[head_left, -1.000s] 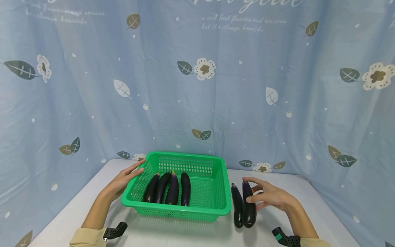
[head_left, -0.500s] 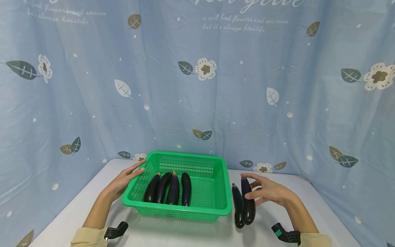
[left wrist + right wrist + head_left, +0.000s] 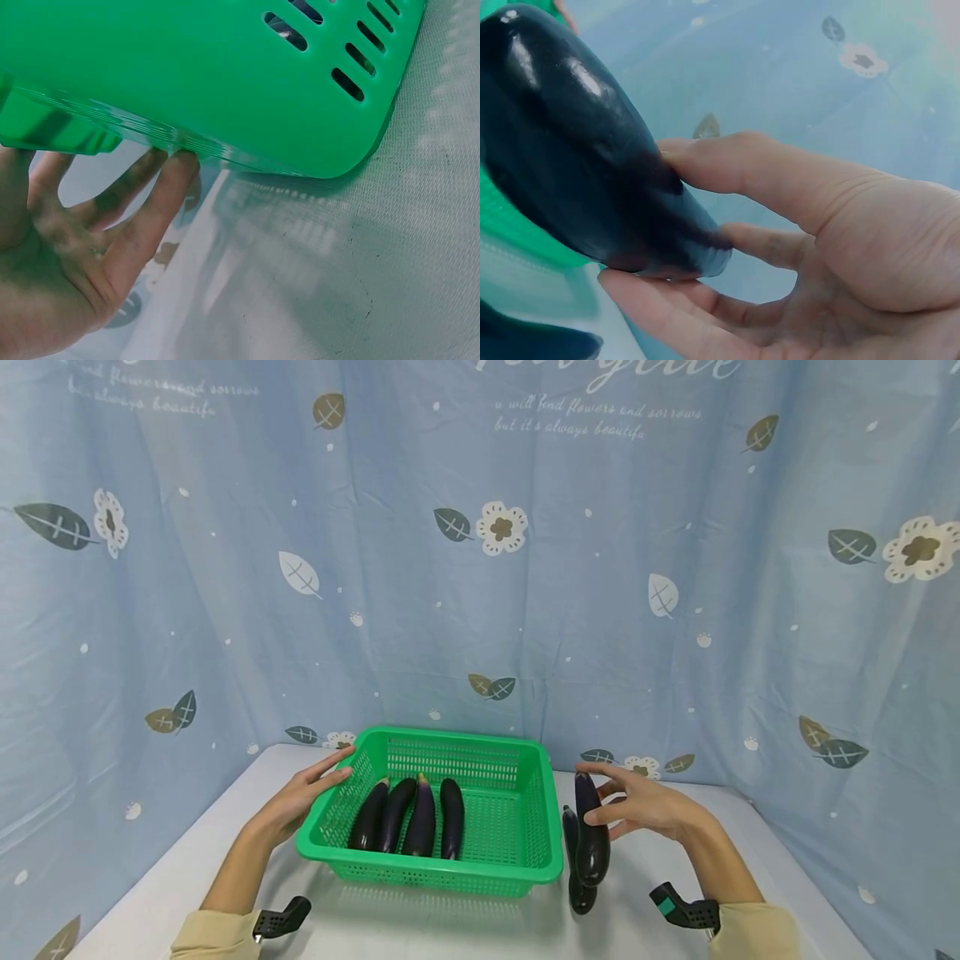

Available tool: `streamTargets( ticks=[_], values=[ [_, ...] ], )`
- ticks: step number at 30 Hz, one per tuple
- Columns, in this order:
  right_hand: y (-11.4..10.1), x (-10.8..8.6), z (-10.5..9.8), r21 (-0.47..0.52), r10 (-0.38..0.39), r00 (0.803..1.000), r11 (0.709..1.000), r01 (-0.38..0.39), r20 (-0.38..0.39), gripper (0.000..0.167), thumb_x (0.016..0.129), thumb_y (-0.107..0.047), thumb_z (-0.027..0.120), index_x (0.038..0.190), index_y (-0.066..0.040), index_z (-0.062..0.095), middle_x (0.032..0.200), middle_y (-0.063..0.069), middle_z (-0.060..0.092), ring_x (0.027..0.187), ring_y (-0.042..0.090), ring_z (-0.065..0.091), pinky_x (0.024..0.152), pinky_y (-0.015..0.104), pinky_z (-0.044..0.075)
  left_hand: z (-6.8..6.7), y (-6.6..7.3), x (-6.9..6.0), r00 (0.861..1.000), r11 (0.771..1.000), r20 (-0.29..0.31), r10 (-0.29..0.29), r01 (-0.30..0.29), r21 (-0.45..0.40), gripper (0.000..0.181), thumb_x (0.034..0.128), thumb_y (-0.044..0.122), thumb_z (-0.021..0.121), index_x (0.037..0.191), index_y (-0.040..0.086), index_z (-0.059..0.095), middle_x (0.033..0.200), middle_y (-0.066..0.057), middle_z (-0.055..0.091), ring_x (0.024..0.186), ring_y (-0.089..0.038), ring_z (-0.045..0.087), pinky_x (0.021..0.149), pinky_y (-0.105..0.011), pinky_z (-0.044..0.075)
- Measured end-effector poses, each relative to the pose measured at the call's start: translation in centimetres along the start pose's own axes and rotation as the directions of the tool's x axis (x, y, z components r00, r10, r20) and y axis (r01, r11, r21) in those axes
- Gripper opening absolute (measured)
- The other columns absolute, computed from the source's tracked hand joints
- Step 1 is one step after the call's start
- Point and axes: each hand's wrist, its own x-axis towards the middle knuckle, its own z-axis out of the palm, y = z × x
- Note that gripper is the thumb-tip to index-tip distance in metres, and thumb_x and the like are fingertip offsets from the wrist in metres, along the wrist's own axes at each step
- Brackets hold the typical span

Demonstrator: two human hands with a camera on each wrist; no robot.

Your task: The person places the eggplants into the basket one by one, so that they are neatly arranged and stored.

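Observation:
My right hand (image 3: 651, 803) grips a dark purple eggplant (image 3: 592, 852) between thumb and fingers. The eggplant hangs tilted over the white table, its thick end toward me; it fills much of the right wrist view (image 3: 570, 150). Behind it, partly hidden, another eggplant (image 3: 581, 893) lies on the table beside the basket. A green plastic basket (image 3: 442, 868) stands in the middle with several eggplants (image 3: 420, 827) side by side in its left half. Against the basket's left side rests my left hand (image 3: 294, 800), fingers fairly straight; in the left wrist view its fingertips (image 3: 180, 161) touch the outer wall.
A white table (image 3: 360, 927) carries everything. A blue curtain (image 3: 420, 593) with leaf and flower prints hangs behind and at both sides. Each wrist wears a black device, one on the left (image 3: 281, 920) and one on the right (image 3: 684, 910).
My right hand has lifted its eggplant off the table and carried it up and leftward, so it now overlaps the other loose eggplant. The left hand and basket have stayed put.

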Motion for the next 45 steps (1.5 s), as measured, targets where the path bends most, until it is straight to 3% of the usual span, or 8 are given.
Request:
streamTargets(
  ticks=[8, 17, 45],
  values=[
    [-1.1, 0.9, 0.3, 0.003, -0.014, 1.000, 1.000, 0.014, -0.002, 0.083, 0.087, -0.021, 0.075, 0.155, -0.018, 0.027, 0.137, 0.029, 0.039, 0.102, 0.026, 0.065, 0.083, 0.044, 0.060, 0.0, -0.3, 0.2, 1.000, 1.000, -0.015, -0.018, 0.018, -0.011, 0.065, 0.0999, 0.046, 0.052, 0.157, 0.033, 0.024, 0.167, -0.006, 0.000, 0.150, -0.047, 0.007, 0.114, -0.068, 0.025],
    [-2.2, 2.1, 0.7, -0.009, -0.006, 0.999, 1.000, 0.006, -0.035, 0.084, 0.085, -0.023, 0.077, 0.154, -0.017, 0.029, 0.137, 0.028, 0.041, 0.103, 0.025, 0.064, 0.081, 0.044, 0.060, 0.0, -0.3, 0.1, 1.000, 1.000, -0.018, -0.006, 0.006, -0.004, 0.065, 0.1000, 0.044, 0.053, 0.157, 0.031, 0.024, 0.167, -0.007, 0.000, 0.151, -0.047, 0.004, 0.114, -0.071, 0.018],
    [-4.4, 5.6, 3.4, 0.067, -0.026, 0.999, 0.997, 0.023, 0.047, 0.087, 0.086, -0.019, 0.077, 0.156, -0.017, 0.026, 0.124, 0.025, 0.046, 0.091, 0.022, 0.067, 0.081, 0.045, 0.060, 0.0, -0.2, 0.2, 0.999, 1.000, -0.030, -0.027, 0.027, 0.006, 0.066, 0.0988, 0.045, 0.055, 0.156, 0.033, 0.025, 0.167, -0.007, 0.000, 0.151, -0.047, 0.003, 0.114, -0.070, 0.020]
  ],
)
